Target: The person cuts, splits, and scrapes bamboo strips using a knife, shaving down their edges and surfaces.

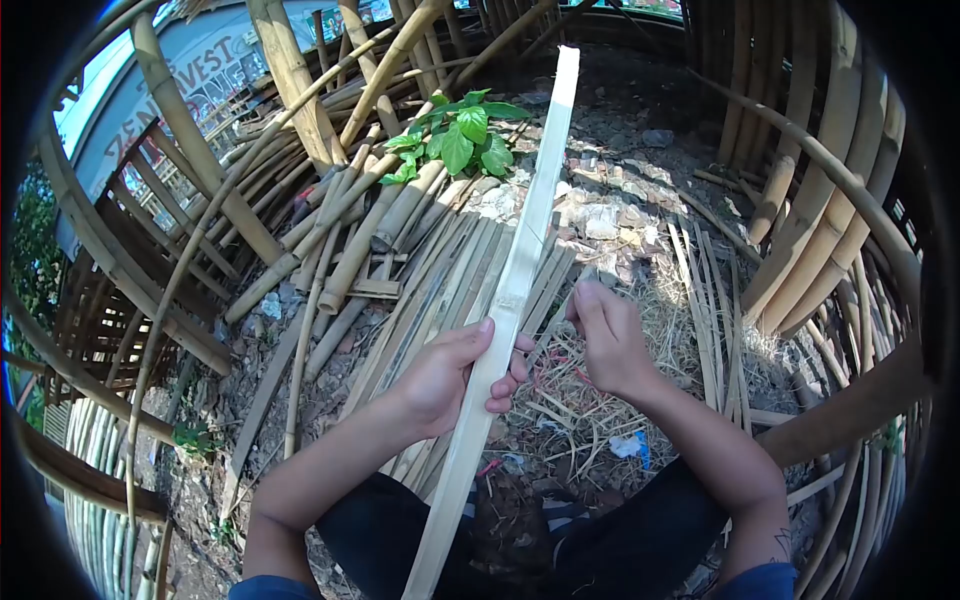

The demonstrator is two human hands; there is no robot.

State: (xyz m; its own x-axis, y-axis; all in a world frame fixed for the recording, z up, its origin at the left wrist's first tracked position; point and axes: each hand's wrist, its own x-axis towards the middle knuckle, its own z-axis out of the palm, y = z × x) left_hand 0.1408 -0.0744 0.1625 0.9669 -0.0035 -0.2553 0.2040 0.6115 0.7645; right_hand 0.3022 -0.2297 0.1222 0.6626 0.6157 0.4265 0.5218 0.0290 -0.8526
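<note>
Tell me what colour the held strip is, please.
The strip is pale cream, seen in the head view.

Short blue sleeves (pixel 272 588), dark pants (pixel 645 525), bare hands (pixel 450 372), plus some thin, jagged dark marking (pixel 780 545) on the right arm (pixel 695 435) near the sleeve.

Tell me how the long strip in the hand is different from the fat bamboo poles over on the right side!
The strip is thin and flat-looking, while the bamboo poles are thick and round. The strip is pale cream, but the poles are a darker yellow-brown. The strip is held in the left hand, while neither of the person's hands touches the poles. Both are long.
</note>
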